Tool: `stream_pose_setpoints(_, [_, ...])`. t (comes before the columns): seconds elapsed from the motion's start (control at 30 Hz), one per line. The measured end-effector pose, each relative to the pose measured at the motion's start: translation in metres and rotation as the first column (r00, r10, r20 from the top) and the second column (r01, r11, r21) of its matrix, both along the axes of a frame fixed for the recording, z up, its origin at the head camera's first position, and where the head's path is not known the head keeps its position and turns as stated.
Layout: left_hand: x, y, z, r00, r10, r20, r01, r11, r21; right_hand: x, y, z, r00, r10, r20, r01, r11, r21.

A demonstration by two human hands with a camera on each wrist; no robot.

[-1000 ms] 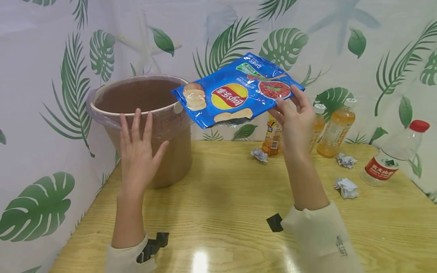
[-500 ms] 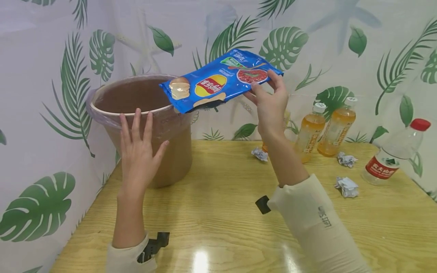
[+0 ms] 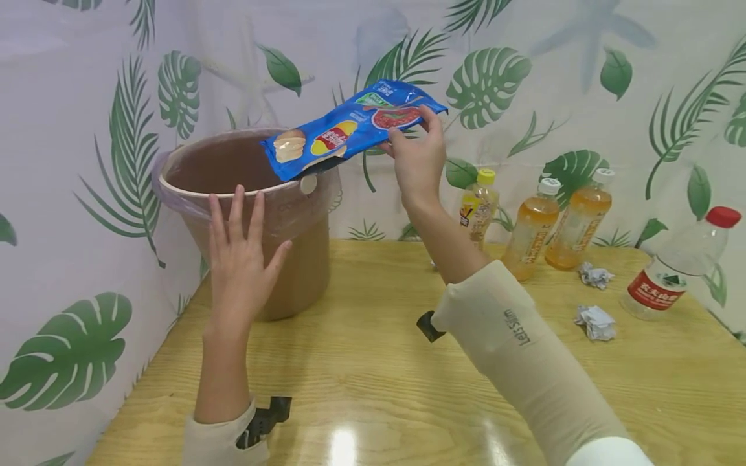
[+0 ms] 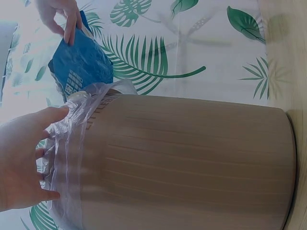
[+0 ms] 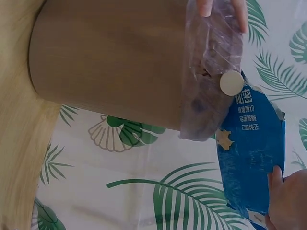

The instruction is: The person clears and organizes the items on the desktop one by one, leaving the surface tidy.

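At upper centre the right hand (image 3: 416, 158) pinched the light, crinkly chip bag (image 3: 344, 133) by its edge while the left hand (image 3: 241, 259) lay flat-fingered against the bin (image 3: 291, 259).

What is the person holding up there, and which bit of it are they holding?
The right hand pinches a blue chip bag by its far end, over the brown bin. The left hand holds nothing; its straight fingers rest against the bin's side.

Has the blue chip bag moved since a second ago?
Yes. The chip bag, pinched by the right hand, has moved left, and its lower end now hangs over the brown bin opening.
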State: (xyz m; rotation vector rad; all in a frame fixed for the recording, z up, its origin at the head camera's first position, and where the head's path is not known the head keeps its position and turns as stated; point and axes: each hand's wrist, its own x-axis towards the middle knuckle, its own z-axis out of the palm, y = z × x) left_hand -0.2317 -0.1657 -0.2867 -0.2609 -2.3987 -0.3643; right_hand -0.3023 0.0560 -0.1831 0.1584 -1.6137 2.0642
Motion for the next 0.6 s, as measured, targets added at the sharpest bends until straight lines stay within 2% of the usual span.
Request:
stream_pose_setpoints(0.23, [0.000, 0.001, 0.000, 1.000, 0.005, 0.008, -0.005, 1.000, 0.000, -0.013, -0.021, -0.007, 0.997, -0.056, -0.057, 0.062, 0.990, 0.123])
stream_pose_setpoints(0.4, [0.000, 0.003, 0.000, 1.000, 0.004, 0.009, -0.004, 1.000, 0.005, -0.021, -0.033, -0.013, 0.992, -0.090, -0.088, 0.103, 0.982, 0.159])
stream_pose_setpoints(0.6, [0.001, 0.002, 0.000, 1.000, 0.008, 0.004, -0.009, 1.000, 0.007, -0.030, -0.044, -0.023, 0.983, -0.153, -0.106, 0.174, 0.956, 0.236])
